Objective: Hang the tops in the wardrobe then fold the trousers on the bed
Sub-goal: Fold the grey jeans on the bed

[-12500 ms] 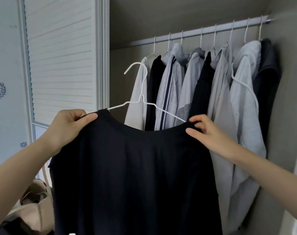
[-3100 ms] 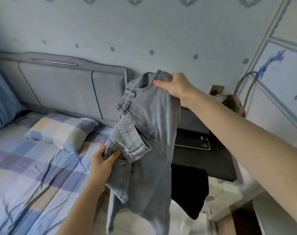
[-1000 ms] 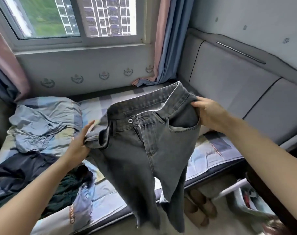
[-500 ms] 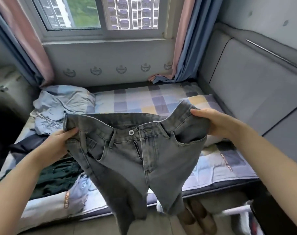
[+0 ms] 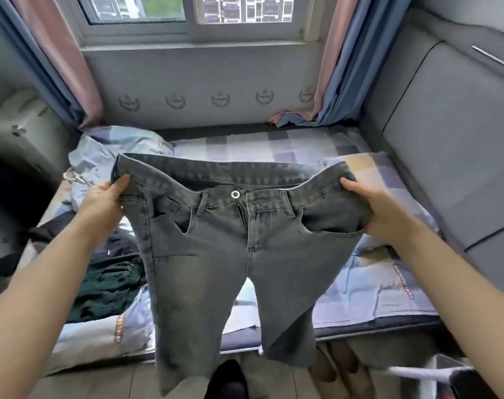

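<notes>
Between the two hands hang the jeans (image 5: pixel 216 254), front facing the person, waistband stretched flat. At its left end the left hand (image 5: pixel 104 203) pinches the band, thumb on top; the right hand (image 5: pixel 371 208) grips the right end the same way. Both legs drop below the hands, over the edge of the bed (image 5: pixel 274 148), which lies beyond them.

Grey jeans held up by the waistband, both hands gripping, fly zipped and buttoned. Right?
Not quite: the fly is undone. The head view shows the grey jeans gaping at the zip under the button. The left hand and right hand do grip the waistband.
</notes>
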`<state>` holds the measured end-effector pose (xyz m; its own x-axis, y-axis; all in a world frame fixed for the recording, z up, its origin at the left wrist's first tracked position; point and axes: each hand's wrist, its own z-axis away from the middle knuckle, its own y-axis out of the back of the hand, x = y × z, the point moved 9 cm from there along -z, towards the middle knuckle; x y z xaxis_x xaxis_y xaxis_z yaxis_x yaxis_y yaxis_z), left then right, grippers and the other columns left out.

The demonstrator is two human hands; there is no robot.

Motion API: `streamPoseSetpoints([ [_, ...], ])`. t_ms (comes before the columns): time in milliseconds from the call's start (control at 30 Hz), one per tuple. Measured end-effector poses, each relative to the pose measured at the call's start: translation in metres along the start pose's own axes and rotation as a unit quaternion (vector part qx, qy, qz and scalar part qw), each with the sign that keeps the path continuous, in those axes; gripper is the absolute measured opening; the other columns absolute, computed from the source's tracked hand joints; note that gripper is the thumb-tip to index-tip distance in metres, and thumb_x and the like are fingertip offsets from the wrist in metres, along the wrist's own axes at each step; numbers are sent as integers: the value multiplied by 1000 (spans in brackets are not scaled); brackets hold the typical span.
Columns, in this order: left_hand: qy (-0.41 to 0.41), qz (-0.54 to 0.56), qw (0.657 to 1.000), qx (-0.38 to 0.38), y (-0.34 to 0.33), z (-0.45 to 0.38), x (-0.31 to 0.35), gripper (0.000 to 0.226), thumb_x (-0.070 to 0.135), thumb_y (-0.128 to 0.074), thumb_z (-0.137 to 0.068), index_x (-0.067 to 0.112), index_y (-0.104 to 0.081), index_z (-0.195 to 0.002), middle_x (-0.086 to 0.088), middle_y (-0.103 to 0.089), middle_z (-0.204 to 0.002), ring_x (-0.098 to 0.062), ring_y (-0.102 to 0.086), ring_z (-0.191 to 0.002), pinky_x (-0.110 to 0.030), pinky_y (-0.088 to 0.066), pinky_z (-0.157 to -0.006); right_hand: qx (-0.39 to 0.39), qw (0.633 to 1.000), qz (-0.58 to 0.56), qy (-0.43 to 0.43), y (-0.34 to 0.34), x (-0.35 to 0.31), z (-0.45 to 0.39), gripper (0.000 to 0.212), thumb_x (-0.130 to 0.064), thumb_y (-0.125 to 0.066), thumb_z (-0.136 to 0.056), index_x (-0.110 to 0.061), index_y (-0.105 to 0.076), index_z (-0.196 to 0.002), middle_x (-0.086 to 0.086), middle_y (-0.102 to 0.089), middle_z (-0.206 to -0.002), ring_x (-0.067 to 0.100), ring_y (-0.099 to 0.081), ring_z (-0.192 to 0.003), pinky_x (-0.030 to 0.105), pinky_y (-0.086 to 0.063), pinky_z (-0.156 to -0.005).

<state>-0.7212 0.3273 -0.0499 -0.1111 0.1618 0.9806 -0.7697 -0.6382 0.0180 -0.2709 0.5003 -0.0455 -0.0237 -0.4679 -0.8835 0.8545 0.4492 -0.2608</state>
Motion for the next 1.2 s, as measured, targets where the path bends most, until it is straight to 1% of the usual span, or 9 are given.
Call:
streamPoseSetpoints([
  [67, 18, 15, 1000, 13, 2, -18, -9, 24, 24, -52, -100, 4, -63, -106, -13, -69, -103, -25, -66, -91, -37, -55, -88, -2, 999, 14, -31, 6, 3, -10, 34, -33, -67, -80, -10, -70, -105, 14, -71, -108, 27, -68, -99, 38, -55, -86],
  [200, 48, 17, 999, 8, 0, -74, -16, 24, 31, -57, -97, 9, -67, -97, -6, -74, -90, -19, -71, -78, -32, -61, -75, -5, 998, 18, -61, 6, -6, -52, 39, -36, -70, -78, -8, -71, -105, 19, -69, -110, 31, -67, -103, 41, -58, -80],
  [367, 50, -12, 999, -16, -41, -224, -14, 34, 26, -53, -99, 14, -75, -77, 1, -74, -74, -11, -70, -63, -23, -58, -59, 119, 990, 59, 53, 2, -48, -203, 18, -24, -58, -93, -9, -68, -99, 9, -74, -94, 19, -71, -85, 25, -56, -69],
  [500, -2, -133, 989, 59, -76, -395, -49, 38, 25, -41, -103, 13, -52, -138, -7, -59, -133, -18, -59, -111, -30, -50, -88, 293, 929, 197, 111, 29, -57, -375, 33, -39, -44, -100, -11, -61, -93, 5, -64, -95, 14, -57, -83, 18, -44, -62],
  [600, 52, -251, 966, 38, -92, -448, -166, 50, 16, -50, -99, 0, -35, -144, -22, -48, -140, -28, -51, -119, -42, -43, -97, 356, 893, 272, 46, 66, 26, -456, 49, -31, -27, -104, 6, -58, -110, 27, -57, -120, 29, -54, -104, 31, -38, -77],
  [667, 118, -305, 945, -26, -95, -431, -269, 54, 9, -58, -95, -1, -37, -144, -19, -54, -128, -19, -49, -101, -36, -44, -76, 331, 888, 318, -42, 83, 126, -474, 51, -28, -25, -105, 11, -55, -116, 30, -54, -126, 38, -52, -115, 35, -38, -90],
  [767, 239, -353, 903, -53, -62, -366, -417, 59, 3, -61, -92, -3, -36, -144, -21, -48, -140, -27, -52, -114, -25, -34, -81, 266, 876, 363, -175, 108, 278, -450, 50, -26, -30, -105, 15, -58, -110, 34, -57, -119, 40, -53, -112, 35, -39, -86],
  [900, 364, -375, 852, -43, -2, -271, -547, 52, 4, -73, -74, -6, -55, -121, -30, -61, -120, -29, -60, -95, -34, -44, -76, 243, 845, 382, -284, 153, 417, -380, 45, -23, -42, -101, 2, -58, -67, 25, -57, -79, 33, -54, -83, 39, -39, -73],
  [1200, 423, -457, 782, 33, 79, -138, -661, 47, 5, -71, -72, -14, -61, -114, -31, -65, -115, -43, -61, -110, -48, -49, -95, 120, 897, 209, -371, 65, 575, -341, 17, -9, -49, -98, -9, -52, -81, 13, -60, -69, 12, -59, -45, 19, -46, -42],
])
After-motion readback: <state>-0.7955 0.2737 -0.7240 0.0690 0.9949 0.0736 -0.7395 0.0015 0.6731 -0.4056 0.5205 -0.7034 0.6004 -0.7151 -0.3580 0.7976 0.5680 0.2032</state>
